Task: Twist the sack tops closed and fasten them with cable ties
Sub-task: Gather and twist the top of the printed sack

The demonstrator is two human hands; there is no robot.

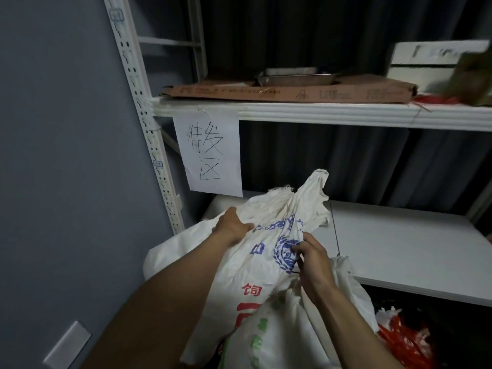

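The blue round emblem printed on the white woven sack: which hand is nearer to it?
Right. The right hand pinches the sack right at the emblem; the left hand grips the fabric further left and up.

Grey-blue wall [61, 145] beside white metal shelving [319, 113] — dark curtain [332, 161] behind, dim light.

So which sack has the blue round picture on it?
The sack both hands hold, with the blue emblem and red writing; the nearer sack has green print instead.

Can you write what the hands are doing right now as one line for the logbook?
step: gathering sack top | left hand: gripping white sack | right hand: pinching sack neck, thin black tie beside it | fastened: not yet
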